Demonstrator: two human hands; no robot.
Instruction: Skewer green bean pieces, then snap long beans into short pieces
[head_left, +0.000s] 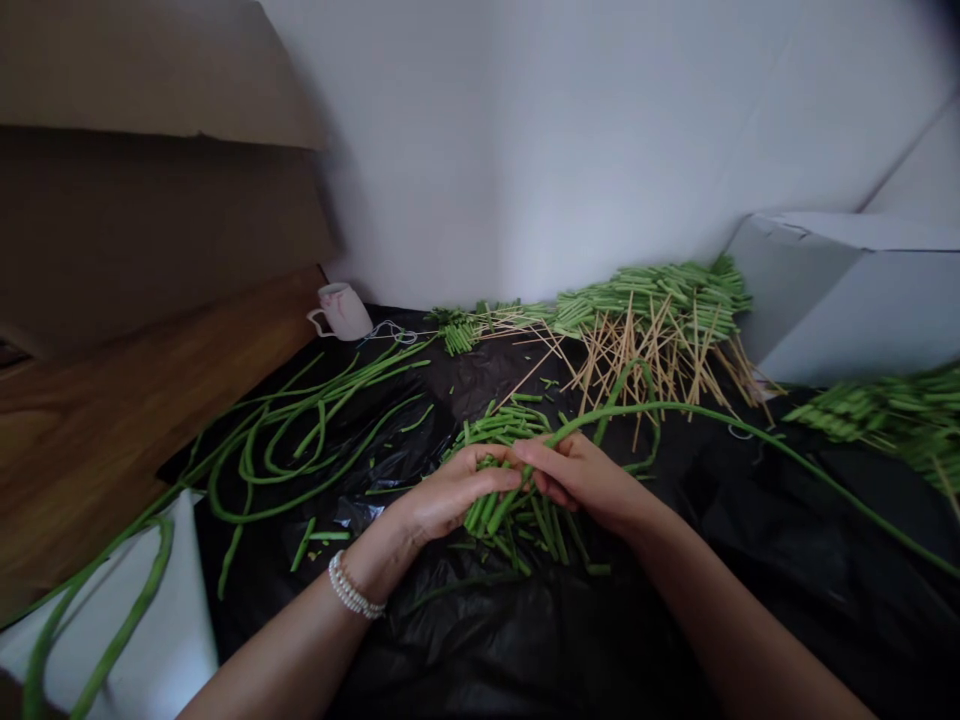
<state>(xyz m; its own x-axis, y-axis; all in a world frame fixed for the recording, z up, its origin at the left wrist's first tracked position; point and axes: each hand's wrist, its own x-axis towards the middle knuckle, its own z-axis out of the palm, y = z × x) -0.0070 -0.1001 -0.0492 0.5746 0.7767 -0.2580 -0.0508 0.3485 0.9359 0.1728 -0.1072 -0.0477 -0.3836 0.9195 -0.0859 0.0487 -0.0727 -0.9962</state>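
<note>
My left hand (465, 490) is closed around several short cut pieces of green bean (487, 512). My right hand (577, 475) pinches a yardlong bean (694, 408) near one end. That bean arcs from my fingers out to the right edge of the view. Both hands meet above a pile of short bean pieces (551, 530) on a black plastic sheet (585, 650). Where the fingers overlap, the bean's end is partly hidden.
Whole long beans (251, 440) lie loosely at the left. Skewered bean pieces (660, 295) on wooden sticks (649, 365) are stacked by the wall, and more skewered beans (892, 415) lie at the right. A mug (343, 310), cardboard box (150, 210) and white box (847, 290) stand around the sheet.
</note>
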